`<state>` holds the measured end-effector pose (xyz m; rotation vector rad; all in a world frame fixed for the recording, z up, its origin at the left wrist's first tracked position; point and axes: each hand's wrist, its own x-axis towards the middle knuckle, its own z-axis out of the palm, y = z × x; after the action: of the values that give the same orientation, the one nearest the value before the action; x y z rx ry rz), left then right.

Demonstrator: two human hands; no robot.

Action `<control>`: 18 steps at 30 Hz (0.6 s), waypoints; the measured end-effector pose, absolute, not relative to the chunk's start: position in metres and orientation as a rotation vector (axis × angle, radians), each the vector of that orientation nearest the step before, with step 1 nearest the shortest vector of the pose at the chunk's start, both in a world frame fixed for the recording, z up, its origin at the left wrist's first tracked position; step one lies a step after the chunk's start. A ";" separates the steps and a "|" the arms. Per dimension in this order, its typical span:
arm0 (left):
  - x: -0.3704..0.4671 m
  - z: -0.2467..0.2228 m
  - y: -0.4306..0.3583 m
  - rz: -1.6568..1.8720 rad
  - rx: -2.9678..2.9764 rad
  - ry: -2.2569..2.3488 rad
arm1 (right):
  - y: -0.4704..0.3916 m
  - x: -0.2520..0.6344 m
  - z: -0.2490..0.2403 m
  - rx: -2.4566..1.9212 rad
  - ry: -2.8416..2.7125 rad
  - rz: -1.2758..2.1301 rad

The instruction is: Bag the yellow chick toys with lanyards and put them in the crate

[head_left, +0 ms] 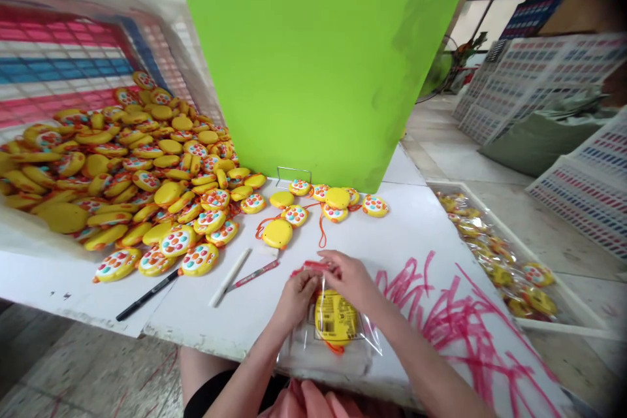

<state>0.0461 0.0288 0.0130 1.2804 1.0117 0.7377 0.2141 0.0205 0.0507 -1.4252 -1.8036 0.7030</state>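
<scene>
The left hand [296,295] and the right hand [350,279] meet over the near edge of the white table [377,232], the fingers of each pinching the red upper edge of a clear bag [361,358]; just below the fingers, inside that bag, lies a yellow toy [337,319], with dark print and a barcode over it and an orange loop at its lower end; to the left of the fingers lie a red-patterned pen [253,274], a white stick [230,277] and, farther left, a black marker [147,296]; beyond the fingers sit loose toys with coloured dots and orange cords, and behind these stands a green board [318,65]; far left of the fingers spreads a large heap of similar toys [169,194]; right of them run pink scribbles [443,320], and farther right a white tray [563,324] holds bagged toys.
</scene>
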 end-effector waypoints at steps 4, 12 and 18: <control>0.044 0.017 0.026 0.768 1.452 1.047 | 0.016 0.183 0.049 -1.485 -2.136 0.415; 0.044 0.013 0.023 0.740 1.289 1.019 | 0.052 0.218 0.028 -1.496 -1.193 0.899; 0.047 0.011 0.025 0.766 1.055 0.949 | 0.059 0.339 0.018 -1.642 -0.696 0.718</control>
<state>0.0465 0.0250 0.0114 1.0546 0.9494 0.7656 0.3392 0.0590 0.0182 -1.6420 -0.6962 0.7184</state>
